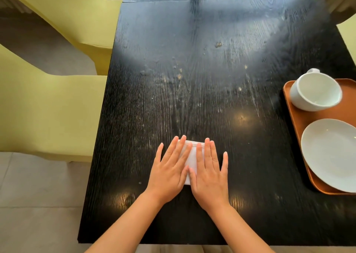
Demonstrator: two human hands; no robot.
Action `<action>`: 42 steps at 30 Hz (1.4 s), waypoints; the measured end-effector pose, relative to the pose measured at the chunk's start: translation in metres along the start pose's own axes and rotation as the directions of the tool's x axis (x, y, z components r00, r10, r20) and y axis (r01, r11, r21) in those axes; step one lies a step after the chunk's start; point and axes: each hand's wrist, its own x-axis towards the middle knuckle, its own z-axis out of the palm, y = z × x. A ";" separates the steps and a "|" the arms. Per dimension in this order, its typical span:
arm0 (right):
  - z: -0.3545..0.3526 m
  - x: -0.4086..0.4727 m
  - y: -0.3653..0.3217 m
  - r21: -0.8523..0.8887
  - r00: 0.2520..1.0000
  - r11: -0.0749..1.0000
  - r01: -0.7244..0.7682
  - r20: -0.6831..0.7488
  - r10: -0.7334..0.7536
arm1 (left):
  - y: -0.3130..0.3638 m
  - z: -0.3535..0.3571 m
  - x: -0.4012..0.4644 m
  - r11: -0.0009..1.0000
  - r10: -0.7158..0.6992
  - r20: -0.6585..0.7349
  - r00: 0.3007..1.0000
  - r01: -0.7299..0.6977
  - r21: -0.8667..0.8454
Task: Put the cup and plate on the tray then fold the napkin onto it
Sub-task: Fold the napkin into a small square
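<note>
A small folded white napkin (191, 157) lies on the dark wooden table (192, 79) near its front edge. My left hand (170, 168) and my right hand (209, 172) lie flat on it, palms down, fingers spread, covering most of it. At the right edge an orange-brown tray (294, 129) holds a white cup (316, 92) at its far end, tilted with its mouth toward me, and a white plate (331, 154) at its near end.
Yellow-green chairs (48, 108) stand along the table's left side, another (63, 13) farther back. Pale floor tiles (38, 204) show at lower left. A seam (158, 1) crosses the table's far part.
</note>
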 end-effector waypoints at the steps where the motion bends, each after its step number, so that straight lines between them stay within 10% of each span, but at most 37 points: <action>1: 0.001 0.000 -0.001 -0.001 1.000 1.000 -0.007 0.004 0.007 | -0.001 0.000 0.000 1.000 0.020 0.001 1.000 -0.020 0.013; 22: -0.012 -0.058 0.034 0.044 0.993 0.997 0.058 0.102 -0.062 | 0.010 -0.023 -0.043 0.986 -0.081 0.029 0.996 0.084 -0.147; 28: -0.031 -0.031 0.018 0.525 0.956 0.823 -0.217 -0.057 0.288 | 0.026 -0.045 -0.016 0.641 -0.619 0.026 0.785 0.523 -0.562; 33: -0.040 -0.003 0.008 0.625 0.864 0.618 -0.477 0.202 0.462 | 0.029 -0.047 0.000 0.602 -0.631 0.167 0.758 0.614 -0.510; 42: -0.066 -0.023 -0.005 0.588 0.891 0.677 -0.443 0.206 0.404 | 0.040 -0.047 -0.019 0.451 -0.634 0.298 0.713 0.655 -0.606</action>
